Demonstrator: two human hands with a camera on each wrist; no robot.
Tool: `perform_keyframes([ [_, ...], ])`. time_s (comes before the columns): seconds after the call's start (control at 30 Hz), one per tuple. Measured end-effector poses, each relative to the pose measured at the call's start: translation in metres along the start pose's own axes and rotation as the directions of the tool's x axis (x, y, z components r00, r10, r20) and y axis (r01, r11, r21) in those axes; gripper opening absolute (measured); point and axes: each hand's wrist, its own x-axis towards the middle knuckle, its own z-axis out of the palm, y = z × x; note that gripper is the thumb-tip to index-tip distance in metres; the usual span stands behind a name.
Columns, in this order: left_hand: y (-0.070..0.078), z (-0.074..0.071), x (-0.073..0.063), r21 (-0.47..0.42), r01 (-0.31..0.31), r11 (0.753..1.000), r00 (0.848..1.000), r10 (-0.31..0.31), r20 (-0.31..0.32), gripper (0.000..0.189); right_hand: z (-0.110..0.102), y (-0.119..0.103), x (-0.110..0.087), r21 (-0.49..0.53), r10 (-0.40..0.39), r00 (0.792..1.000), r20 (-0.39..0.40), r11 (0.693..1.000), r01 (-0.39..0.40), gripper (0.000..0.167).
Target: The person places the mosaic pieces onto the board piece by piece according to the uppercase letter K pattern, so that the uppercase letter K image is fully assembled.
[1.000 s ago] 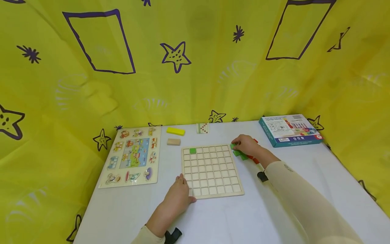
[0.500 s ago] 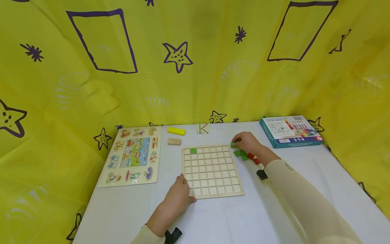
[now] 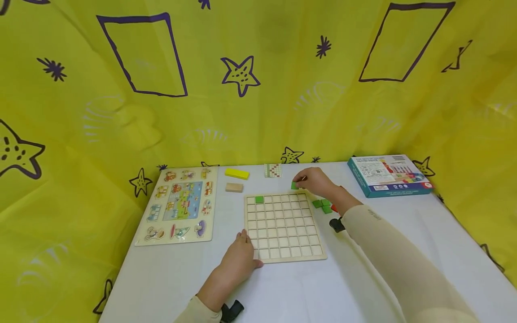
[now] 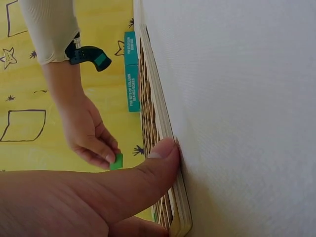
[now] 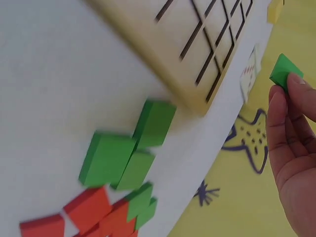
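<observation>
Presently pinched: a green tile [image 5: 282,71], clamped between the thumb and fingertips of the right hand [image 3: 317,180], tilted, raised off the table, just past the far rim of the grid board and near its far right corner.
Bracing: the left hand [image 3: 239,256] rests at the board's near left corner, fingers fairly straight along the left edge, thumb apart from them and pressed to the near edge.
Grid board: the wooden grid board [image 3: 284,222] lies flat in the middle of the white table [image 3: 291,291], its far and right rims bare of fingers.
Seated square: one green square [image 3: 259,199] sits in the far row, second cell from the left.
Loose pile: green tiles [image 3: 322,205] lie just beside the right rim, toward the far corner; red tiles [image 5: 89,207] crowd behind them, partly under the right forearm in the head view.
Far strip: a pattern card [image 3: 272,170] lies beyond the far rim; a yellow block [image 3: 237,173] and a plain wooden block [image 3: 234,187] sit near the far left corner.
Side gaps: white surface separates the board from the picture puzzle [image 3: 183,202] on the left, and the pile from the box [image 3: 388,176] at far right.
Near side: a broad white stretch runs between the forearms.
</observation>
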Motion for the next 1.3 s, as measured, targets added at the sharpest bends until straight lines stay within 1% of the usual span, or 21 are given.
perform_keyframes([
  [0.07, 0.0, 0.0, 0.0, -0.005, 0.001, 1.0, 1.0, -0.001, 0.001, 0.087, 0.005, -0.006, 0.001, 0.013, -0.023, 1.0, 0.019, 1.0, 0.022, 0.021],
  [0.2, 0.0, 0.0, 0.001, -0.004, -0.005, 1.0, 1.0, 0.005, -0.006, 0.087, 0.017, -0.018, 0.004, 0.04, -0.044, 0.998, 0.04, 0.998, 0.042, 0.019],
  [0.47, 0.0, 0.0, 0.001, -0.004, 0.001, 1.0, 1.0, -0.001, -0.006, 0.088, 0.039, -0.038, 0.011, 0.008, -0.084, 0.992, 0.093, 0.996, 0.083, 0.015],
  [0.57, 0.0, 0.001, 0.002, 0.001, 0.005, 1.0, 1.0, -0.005, -0.004, 0.088, 0.047, -0.043, 0.013, 0.022, -0.104, 0.988, 0.115, 0.995, 0.102, 0.015],
  [0.9, 0.0, 0.004, 0.003, 0.005, 0.01, 1.0, 1.0, -0.01, 0.002, 0.089, 0.072, -0.052, 0.02, 0.019, -0.162, 0.973, 0.165, 0.987, 0.161, 0.013],
  [1.03, 0.0, 0.002, 0.003, 0.015, 0.008, 1.0, 1.0, -0.008, -0.001, 0.089, 0.08, -0.057, 0.019, -0.02, -0.181, 0.968, 0.174, 0.982, 0.188, 0.012],
  [1.3, 0.0, 0.0, 0.003, 0.016, 0.01, 1.0, 1.0, -0.01, 0.003, 0.087, 0.089, -0.064, 0.018, -0.087, -0.174, 0.969, 0.178, 0.978, 0.192, 0.012],
])
